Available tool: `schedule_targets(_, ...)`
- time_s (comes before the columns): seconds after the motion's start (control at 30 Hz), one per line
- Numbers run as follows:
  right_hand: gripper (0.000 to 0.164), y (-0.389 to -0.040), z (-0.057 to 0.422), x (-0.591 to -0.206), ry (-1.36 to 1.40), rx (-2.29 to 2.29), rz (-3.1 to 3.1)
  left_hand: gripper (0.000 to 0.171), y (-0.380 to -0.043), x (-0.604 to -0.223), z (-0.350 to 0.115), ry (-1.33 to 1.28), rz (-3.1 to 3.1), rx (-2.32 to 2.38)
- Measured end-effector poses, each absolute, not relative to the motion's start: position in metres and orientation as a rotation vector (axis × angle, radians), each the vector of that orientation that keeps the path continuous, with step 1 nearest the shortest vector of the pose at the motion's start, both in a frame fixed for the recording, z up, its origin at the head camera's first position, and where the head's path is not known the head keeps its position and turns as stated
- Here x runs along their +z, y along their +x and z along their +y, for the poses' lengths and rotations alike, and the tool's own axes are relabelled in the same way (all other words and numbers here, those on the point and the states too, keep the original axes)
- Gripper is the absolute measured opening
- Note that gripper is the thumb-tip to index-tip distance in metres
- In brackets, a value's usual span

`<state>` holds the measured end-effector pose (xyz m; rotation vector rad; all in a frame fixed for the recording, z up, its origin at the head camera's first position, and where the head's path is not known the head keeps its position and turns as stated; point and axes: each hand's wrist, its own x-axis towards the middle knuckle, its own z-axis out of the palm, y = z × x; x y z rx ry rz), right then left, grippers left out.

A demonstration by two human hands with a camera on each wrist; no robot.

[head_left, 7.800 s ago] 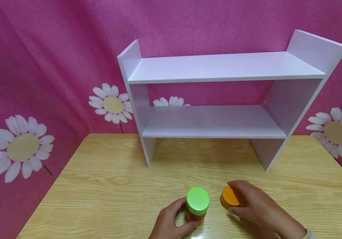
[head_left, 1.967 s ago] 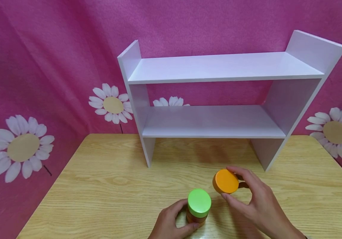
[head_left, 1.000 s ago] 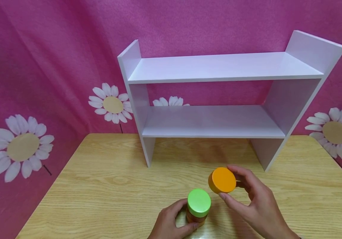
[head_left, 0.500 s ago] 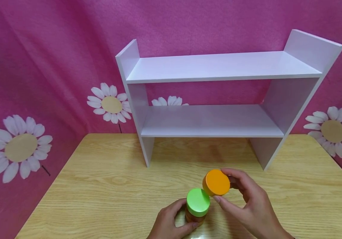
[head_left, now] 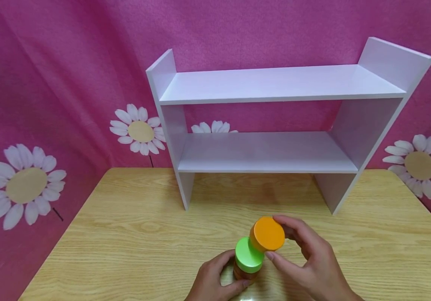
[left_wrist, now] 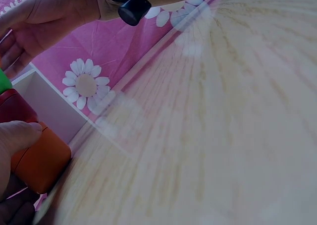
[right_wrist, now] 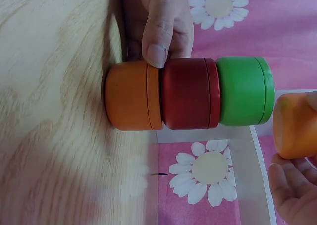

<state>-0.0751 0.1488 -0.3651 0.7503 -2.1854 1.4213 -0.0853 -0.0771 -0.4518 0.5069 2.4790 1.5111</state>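
Note:
Three small round lidded canisters stand stacked on the table: an orange one (right_wrist: 130,97) at the bottom, a dark red one (right_wrist: 188,93) in the middle, a green one (right_wrist: 245,91) on top. My left hand (head_left: 213,276) grips the stack low, its thumb near the seam between orange and red. Thumb and fingers of my right hand (head_left: 314,257) pinch another canister, a lighter orange one (head_left: 269,233). It is slightly tilted, just above the green top and off to its right. Whether the two touch, I cannot tell.
A white two-tier shelf (head_left: 268,152) stands behind the stack at the back of the wooden table (head_left: 136,238). Pink cloth (head_left: 68,83) with printed daisies hangs behind and at the sides.
My right hand first lifted the lighter orange canister off the table, then carried it left until it partly overlaps the green top in the head view. My left hand has stayed on the stack.

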Motion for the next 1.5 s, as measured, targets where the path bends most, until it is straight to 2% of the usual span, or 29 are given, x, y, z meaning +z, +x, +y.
schedule_targets(0.8,0.07,-0.073,0.14,-0.371,0.877,1.524,-2.133,0.052,-0.087,-0.451,-0.077,0.449,2.456,1.499)
schedule_targets(1.5,0.066,-0.069,0.138,-0.371,0.847,1.5,-2.257,0.054,-0.086,-0.451,-0.078,0.514,2.488,1.494)
